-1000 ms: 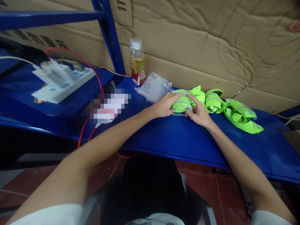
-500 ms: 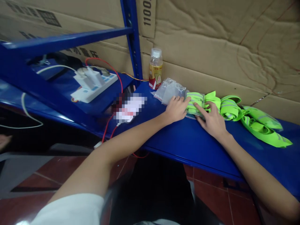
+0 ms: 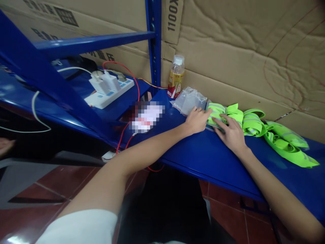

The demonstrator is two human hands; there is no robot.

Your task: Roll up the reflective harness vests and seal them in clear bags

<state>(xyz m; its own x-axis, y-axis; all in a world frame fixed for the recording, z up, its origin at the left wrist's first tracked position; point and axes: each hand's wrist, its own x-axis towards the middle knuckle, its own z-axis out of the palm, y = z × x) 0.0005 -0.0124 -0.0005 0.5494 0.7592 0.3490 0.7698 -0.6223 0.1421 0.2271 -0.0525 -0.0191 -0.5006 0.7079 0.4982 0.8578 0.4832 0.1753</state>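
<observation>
On the blue shelf, a neon green reflective strap bundle (image 3: 216, 108) lies in a clear plastic bag. My left hand (image 3: 196, 121) has its fingers closed at the bag's left edge; the fingertips are partly hidden. Across the front right of the same bag, my right hand (image 3: 232, 131) rests with fingers spread. Flat clear bags (image 3: 191, 99) are stacked just behind my left hand. To the right of the bag lie a rolled neon strap (image 3: 254, 122) with grey stripes and a loosely looped strap (image 3: 291, 154). Behind that loop is another bagged green bundle (image 3: 289, 134).
A bottle (image 3: 175, 78) with a red and gold label stands against the cardboard (image 3: 228, 57). Left of my arm lies a blurred-out phone (image 3: 147, 117) on a red cable. A power strip (image 3: 109, 93) sits behind the blue frame (image 3: 93, 42). Another person's hand (image 3: 6, 146) shows at far left.
The view has shifted, so everything sits slightly farther right. My left index finger now reaches over the bag's edge, and both hands remain at the same bag.
</observation>
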